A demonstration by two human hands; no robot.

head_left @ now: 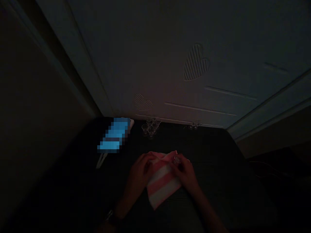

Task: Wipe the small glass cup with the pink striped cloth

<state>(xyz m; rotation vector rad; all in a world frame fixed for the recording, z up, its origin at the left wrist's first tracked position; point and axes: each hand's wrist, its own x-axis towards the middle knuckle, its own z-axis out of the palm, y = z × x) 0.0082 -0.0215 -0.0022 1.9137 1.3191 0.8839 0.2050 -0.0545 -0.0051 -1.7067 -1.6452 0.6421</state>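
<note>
In dim light, a pink-and-white striped cloth [161, 181] hangs between my two hands above the dark table. My left hand [141, 170] is closed on the cloth's upper left edge, fingers curled. At the upper right, my right hand [186, 171] is closed around a small clear, shiny object [177, 159], with the cloth against its thumb. The exact kind of this object is too dark to tell. A band-like thing [109, 214] circles my left wrist.
Behind my hands, a cluster of small clear pieces [151, 127] stands on the dark table [213, 152], and a smaller cluster [194, 125] sits farther right. A blurred, glowing blue screen [115, 134] lies at left. The pale panel [165, 64] with raised hearts bounds the back.
</note>
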